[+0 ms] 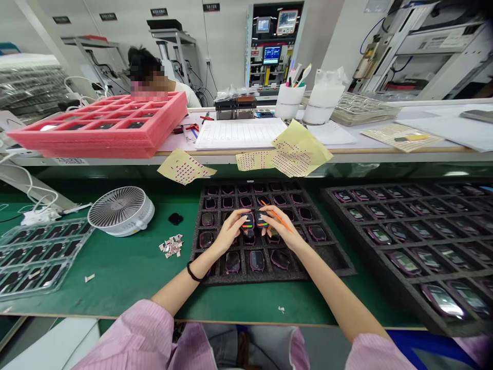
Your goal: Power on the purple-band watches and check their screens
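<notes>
Over the middle of a dark foam tray [335,259], my left hand [228,231] is closed on a smartwatch body [247,221] with a lit, coloured screen. Close beside it, my right hand [284,230] pinches a second lit smartwatch body [262,220]. A thin orange stick [278,215] also lies in my right hand, slanting up to the left; whether it is a pen or a tool I cannot tell. Several dark watch bodies with purplish frames, such as one watch body [257,260], sit in the tray's pockets below my hands.
On the right stands another foam tray [339,226] of watch bodies. A white fan [121,208], a loose black watch part [175,218], small pale tabs [171,246] and a clear plastic tray [82,241] are left. The shelf bears pink foam [96,141]; a person [148,77] sits behind.
</notes>
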Demonstrator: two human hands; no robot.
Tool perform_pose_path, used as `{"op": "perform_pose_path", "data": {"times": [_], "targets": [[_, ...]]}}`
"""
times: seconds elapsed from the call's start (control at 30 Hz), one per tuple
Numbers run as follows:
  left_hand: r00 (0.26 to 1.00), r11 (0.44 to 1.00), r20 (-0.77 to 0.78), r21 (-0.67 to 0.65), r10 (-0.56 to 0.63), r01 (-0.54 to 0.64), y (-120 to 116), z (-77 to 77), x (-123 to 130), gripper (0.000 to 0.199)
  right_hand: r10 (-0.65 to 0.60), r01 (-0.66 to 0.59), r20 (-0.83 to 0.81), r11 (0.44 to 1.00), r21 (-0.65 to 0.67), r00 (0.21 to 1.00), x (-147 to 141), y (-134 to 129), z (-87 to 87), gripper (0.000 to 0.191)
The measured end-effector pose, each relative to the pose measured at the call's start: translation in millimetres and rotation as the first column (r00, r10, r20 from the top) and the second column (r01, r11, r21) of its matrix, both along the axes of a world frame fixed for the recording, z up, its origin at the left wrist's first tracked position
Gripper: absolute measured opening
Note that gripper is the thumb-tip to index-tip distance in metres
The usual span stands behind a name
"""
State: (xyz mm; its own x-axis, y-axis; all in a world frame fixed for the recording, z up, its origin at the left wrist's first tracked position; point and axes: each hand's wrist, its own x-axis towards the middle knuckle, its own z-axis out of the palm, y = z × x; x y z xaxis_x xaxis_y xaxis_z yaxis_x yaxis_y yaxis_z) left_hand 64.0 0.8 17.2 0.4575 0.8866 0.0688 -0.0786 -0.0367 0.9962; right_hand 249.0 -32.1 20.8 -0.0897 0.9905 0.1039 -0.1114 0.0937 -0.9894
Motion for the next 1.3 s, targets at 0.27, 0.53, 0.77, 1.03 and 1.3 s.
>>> {"op": "perform_pose_path", "data": {"times": [0.27,0.53,0.77,1.03,1.3], "targets": [[0.999,1.0,0.044,0.021,-0.009,0.008,1.9,-6.2,1.1,0.044,0.008,-0.007,-0.049,1.0,0.013,0.999,1.3,1.7,-2.9,0.028],[0.998,0.999,0.048,0.029,0.043,-0.045,2.1,-5.3,0.4,0.044,0.019,-0.017,-0.054,0.999,0.039,0.998,0.5,1.6,-4.4,0.028],[0.998,0.998,0.043,0.055,0.035,-0.037,3.4,-8.9,-0.4,0.042,0.051,-0.048,-0.048,0.997,0.067,0.998,1.1,3.8,-9.7,0.033],[0.998,0.993,0.041,0.105,0.046,-0.05,4.8,-13.4,0.7,0.042,0.085,-0.08,-0.044,0.991,0.106,0.995,2.3,6.5,-14.4,0.037],[0.998,0.98,0.003,0.191,0.063,-0.063,1.9,-11.3,1.6,0.044,0.029,-0.026,-0.03,0.996,0.088,0.999,1.8,4.2,-9.9,0.035]]}}
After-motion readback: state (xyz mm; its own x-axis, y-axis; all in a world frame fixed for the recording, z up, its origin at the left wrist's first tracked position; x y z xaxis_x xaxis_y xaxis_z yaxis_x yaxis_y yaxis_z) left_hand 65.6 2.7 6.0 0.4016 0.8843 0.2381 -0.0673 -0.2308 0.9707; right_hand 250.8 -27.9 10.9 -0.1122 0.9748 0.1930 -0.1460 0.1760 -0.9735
